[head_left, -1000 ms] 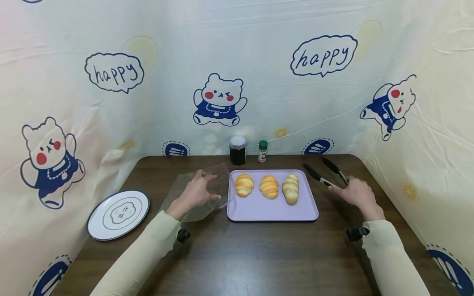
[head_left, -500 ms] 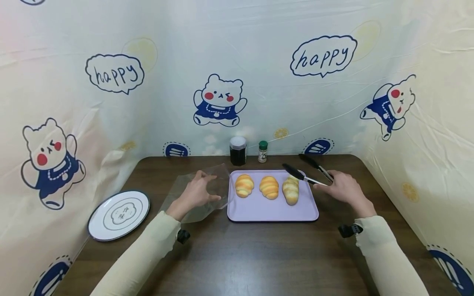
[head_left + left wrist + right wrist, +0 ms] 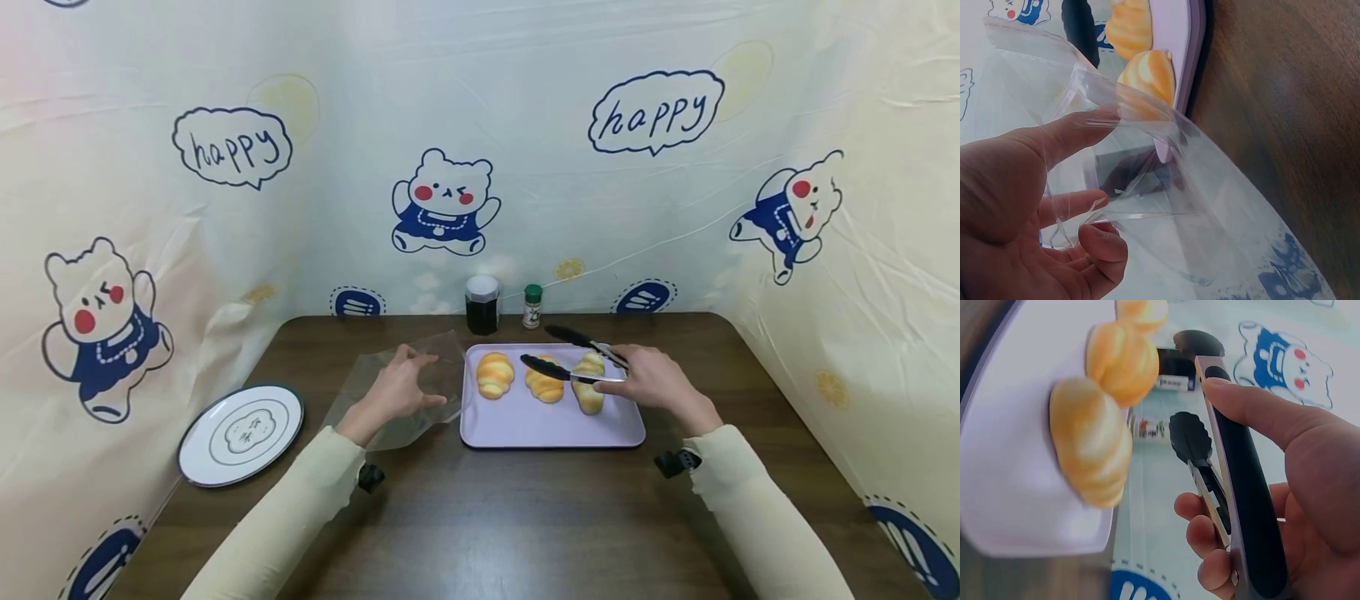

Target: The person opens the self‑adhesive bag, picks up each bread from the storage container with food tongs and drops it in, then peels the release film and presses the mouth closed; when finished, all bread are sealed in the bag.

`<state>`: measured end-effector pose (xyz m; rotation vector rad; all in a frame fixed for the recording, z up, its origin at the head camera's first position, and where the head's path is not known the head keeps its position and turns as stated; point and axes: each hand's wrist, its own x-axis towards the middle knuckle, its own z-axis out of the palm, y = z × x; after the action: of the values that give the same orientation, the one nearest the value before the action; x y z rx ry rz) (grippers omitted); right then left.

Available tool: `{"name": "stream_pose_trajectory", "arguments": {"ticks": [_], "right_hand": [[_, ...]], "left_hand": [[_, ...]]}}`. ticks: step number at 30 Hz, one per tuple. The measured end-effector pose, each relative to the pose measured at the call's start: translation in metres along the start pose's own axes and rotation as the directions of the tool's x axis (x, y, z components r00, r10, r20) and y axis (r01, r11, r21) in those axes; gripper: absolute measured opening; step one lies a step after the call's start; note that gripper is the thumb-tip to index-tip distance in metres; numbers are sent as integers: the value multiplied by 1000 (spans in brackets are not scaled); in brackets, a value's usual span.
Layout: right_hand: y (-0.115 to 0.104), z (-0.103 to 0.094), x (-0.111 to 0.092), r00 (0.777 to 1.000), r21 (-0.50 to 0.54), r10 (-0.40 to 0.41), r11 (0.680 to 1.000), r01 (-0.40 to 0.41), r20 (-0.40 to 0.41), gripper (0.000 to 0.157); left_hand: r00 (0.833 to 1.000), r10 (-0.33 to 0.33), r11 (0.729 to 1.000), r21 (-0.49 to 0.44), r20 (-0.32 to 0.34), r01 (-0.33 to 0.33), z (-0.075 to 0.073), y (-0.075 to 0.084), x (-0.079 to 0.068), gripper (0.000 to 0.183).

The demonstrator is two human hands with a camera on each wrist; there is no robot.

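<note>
My left hand (image 3: 396, 387) holds a clear plastic bag (image 3: 1229, 206) left of the tray. In the left wrist view the thumb and index finger are spread at the bag's mouth, while other fingers curl at its edge. My right hand (image 3: 656, 379) grips black-tipped metal tongs (image 3: 1241, 481), the thumb on one arm and fingers round the other. Their tips stand apart, above the lilac tray (image 3: 525, 429). On it lie a left croissant-shaped bread (image 3: 495, 379), a middle one (image 3: 538, 388) and a longer, paler one (image 3: 590, 402); the tongs partly cover the last two.
A white blue-rimmed plate (image 3: 202, 433) lies at the table's left edge. Behind the tray stand a dark jar with a pale lid (image 3: 482, 308) and a small green-capped bottle (image 3: 532, 307). Printed cloth closes off the back and sides of the brown table (image 3: 510, 517).
My right hand has lifted the tongs from the table's right side and carried them leftward over the tray. The left hand and the bag have stayed in place.
</note>
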<state>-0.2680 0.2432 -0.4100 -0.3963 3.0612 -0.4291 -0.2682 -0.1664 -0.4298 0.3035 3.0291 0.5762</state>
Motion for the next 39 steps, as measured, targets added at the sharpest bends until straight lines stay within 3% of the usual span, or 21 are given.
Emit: {"name": "stream_pose_trajectory", "arguments": {"ticks": [9,16,23,30,39], "right_hand": [[-24,11,13,996,-40,-73,996,75,56,81],[-38,17,20,992,-40,-84,995,88,93,79],[-45,20,24,988,-79,-137,987,142,66,76],[-53,23,28,989,-67,-116,990,123,90,77],[-53,24,28,989,-76,-140,987,144,55,73]], "left_hand": [[1000,-12,1000,-1,3,12,0,1,0,81],[1000,-10,1000,8,5,10,0,0,1,81],[1000,-9,1000,13,4,9,0,0,1,82],[1000,-13,1000,14,5,13,1,0,1,82],[999,-24,1000,17,24,24,1,-1,2,83]]}}
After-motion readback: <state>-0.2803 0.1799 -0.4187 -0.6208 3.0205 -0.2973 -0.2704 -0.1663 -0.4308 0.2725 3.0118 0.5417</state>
